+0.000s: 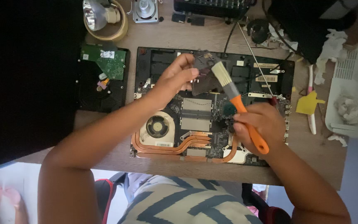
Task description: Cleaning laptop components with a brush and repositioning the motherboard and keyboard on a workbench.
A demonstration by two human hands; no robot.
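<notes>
We're gripping the orange-handled brush (240, 107) in our right hand (258, 124), fingers wrapped closed | bristles touching the dark fan part (206, 72) | our left hand (174, 79) is pinching that part above the opened laptop (212, 105) | hard drive (102, 79) lying beside on the surface (320, 153)
</notes>
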